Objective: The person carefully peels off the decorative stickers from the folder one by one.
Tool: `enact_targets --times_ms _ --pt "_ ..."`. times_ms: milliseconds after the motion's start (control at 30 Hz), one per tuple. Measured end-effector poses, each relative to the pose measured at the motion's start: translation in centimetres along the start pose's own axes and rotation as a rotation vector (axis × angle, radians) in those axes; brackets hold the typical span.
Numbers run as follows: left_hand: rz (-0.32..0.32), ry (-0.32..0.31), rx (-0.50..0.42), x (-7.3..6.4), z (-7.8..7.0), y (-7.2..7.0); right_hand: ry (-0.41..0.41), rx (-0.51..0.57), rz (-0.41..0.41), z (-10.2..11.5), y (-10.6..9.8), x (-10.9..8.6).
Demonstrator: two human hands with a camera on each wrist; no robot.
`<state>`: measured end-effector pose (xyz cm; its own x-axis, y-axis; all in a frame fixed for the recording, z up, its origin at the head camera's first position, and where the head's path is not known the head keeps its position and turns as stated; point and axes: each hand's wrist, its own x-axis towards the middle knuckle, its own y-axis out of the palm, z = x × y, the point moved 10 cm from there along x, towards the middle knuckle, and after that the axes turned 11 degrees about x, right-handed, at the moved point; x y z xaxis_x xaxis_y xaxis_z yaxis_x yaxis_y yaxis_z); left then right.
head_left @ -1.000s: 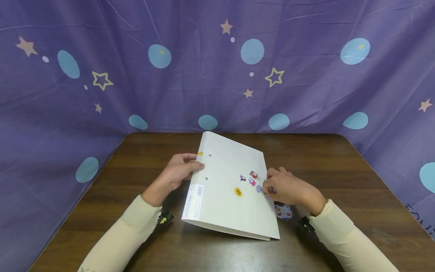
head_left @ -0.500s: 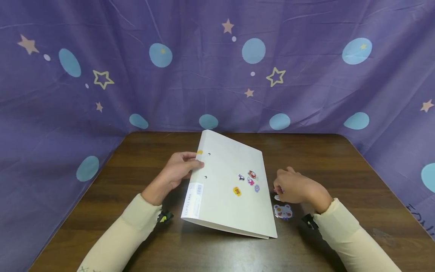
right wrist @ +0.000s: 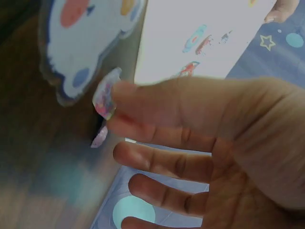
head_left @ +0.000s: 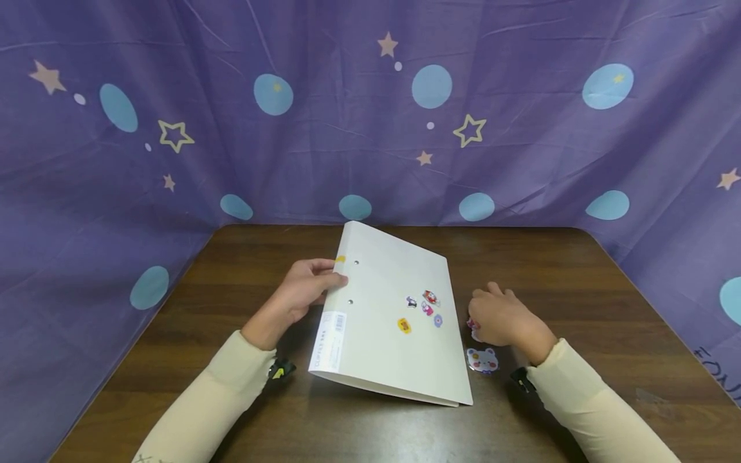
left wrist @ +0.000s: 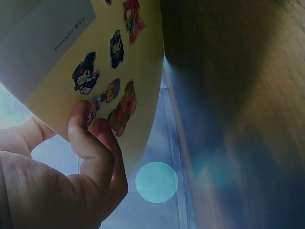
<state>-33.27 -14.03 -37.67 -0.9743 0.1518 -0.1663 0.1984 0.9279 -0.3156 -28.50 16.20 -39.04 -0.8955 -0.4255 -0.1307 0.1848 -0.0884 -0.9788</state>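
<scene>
My left hand (head_left: 309, 286) grips the spine side of a white clip file folder (head_left: 388, 270), thumb on the cover and other fingers behind. The folder is tilted up from the table. Several small cartoon stickers (head_left: 404, 326) are on its cover, and more stickers (left wrist: 84, 74) show on its other side in the left wrist view. Right of the folder, my right hand (head_left: 505, 319) pinches a small colourful sticker (right wrist: 106, 95) between thumb and index finger, low over the table. Its other fingers are apart and loosely bent. Near the hand lies a larger bear-face sticker (head_left: 482, 361).
The brown wooden table (head_left: 393, 444) extends around the folder. Another small pinkish piece (right wrist: 99, 137) lies just past the pinched sticker in the right wrist view. A purple curtain (head_left: 347, 161) with stars and blue circles hangs behind the table.
My right hand has moved right, away from the folder's right edge, to the small stickers on the table. The folder has shifted very slightly left; my left hand keeps its hold.
</scene>
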Motion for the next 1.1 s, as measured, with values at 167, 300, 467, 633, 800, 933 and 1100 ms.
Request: enact_targets --times_ms 167,300,467,633,800,933,1100 --pt "-0.003 -0.002 0.005 0.1 0.0 0.0 0.016 -0.050 -0.010 -0.1 0.0 0.2" --pt "-0.003 -0.003 0.005 0.2 -0.1 0.0 0.031 -0.099 -0.021 -0.1 -0.2 0.2" --pt "-0.002 -0.007 0.003 0.1 -0.1 0.0 0.006 -0.105 -0.069 0.2 -0.8 0.3" --pt "-0.003 -0.005 0.000 0.2 0.1 0.0 -0.031 -0.028 -0.141 0.9 -1.3 0.3" --pt "-0.006 -0.004 0.004 0.2 0.2 0.0 -0.056 0.040 -0.175 1.8 -1.4 0.4" --pt "-0.006 -0.009 0.003 0.3 0.3 0.0 -0.088 0.098 -0.163 2.4 -1.1 0.5" --pt "-0.005 -0.005 0.000 0.2 0.2 0.0 -0.121 0.116 -0.158 2.8 -0.8 0.5"
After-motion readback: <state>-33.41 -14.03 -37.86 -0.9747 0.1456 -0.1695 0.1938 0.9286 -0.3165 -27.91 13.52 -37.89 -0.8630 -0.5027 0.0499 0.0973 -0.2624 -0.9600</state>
